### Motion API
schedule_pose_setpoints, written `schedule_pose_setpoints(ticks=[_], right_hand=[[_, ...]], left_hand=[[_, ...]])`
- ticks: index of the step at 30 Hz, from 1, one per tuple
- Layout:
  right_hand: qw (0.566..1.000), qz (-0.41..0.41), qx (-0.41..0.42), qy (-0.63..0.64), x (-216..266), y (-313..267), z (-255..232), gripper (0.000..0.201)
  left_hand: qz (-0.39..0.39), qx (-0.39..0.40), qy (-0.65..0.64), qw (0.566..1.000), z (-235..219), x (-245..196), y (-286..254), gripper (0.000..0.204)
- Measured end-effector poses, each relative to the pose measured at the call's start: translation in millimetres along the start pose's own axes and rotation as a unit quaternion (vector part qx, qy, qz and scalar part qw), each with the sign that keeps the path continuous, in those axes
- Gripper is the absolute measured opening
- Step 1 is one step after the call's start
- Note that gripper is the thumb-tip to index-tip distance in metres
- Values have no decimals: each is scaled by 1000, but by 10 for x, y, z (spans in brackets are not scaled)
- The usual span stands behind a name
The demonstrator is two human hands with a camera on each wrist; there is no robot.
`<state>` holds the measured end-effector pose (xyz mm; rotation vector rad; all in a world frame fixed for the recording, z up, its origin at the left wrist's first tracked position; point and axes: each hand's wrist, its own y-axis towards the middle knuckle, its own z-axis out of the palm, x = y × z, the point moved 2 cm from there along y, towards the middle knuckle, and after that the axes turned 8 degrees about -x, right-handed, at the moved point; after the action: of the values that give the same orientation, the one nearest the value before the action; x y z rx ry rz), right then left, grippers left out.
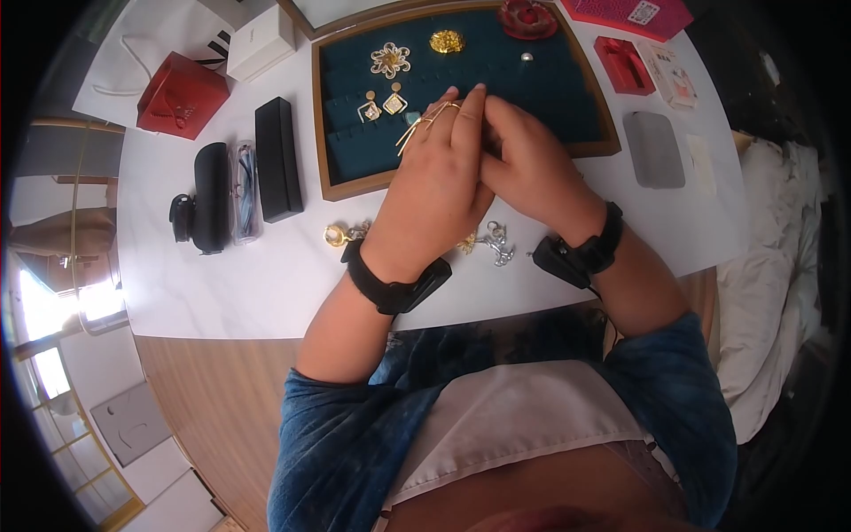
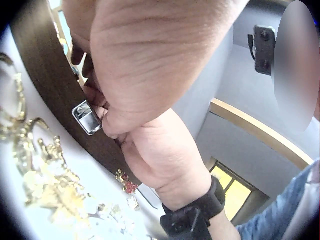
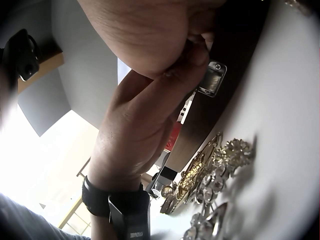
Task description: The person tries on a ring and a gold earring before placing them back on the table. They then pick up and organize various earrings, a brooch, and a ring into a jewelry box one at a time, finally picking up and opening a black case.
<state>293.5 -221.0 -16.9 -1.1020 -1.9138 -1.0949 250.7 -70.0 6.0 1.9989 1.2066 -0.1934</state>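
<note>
My left hand (image 1: 436, 173) reaches over the near edge of a wood-framed jewellery case (image 1: 355, 188), its fingers stretched forward. A thin-barred gold piece (image 1: 424, 124) lies across those fingers. My right hand (image 1: 536, 155) meets the left from the side, its fingertips hidden behind it; what they hold I cannot tell. On the case's dark green lining are a flower brooch (image 1: 390, 59), a gold oval ornament (image 1: 447, 41), a red ornament (image 1: 529, 19), a pearl piece (image 1: 526, 57) and two square drop earrings (image 1: 395, 98). In the left wrist view, a metal latch (image 2: 87, 118) shows beside the hands.
Gold pieces (image 1: 337, 234) and silver jewellery (image 1: 498, 244) lie on the white table before the case. Leftward are a long black box (image 1: 278, 160), a black case (image 1: 211, 197), a red bag (image 1: 182, 96) and a white box (image 1: 261, 44). Rightward sits a grey box (image 1: 654, 149).
</note>
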Motion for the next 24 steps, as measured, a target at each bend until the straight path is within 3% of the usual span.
schedule_pose_setpoints(ticks=[24], right_hand=[[1000, -2, 1, 8, 1, 2, 6, 30]], left_hand=[[0, 2, 6, 1000, -4, -7, -6, 82]])
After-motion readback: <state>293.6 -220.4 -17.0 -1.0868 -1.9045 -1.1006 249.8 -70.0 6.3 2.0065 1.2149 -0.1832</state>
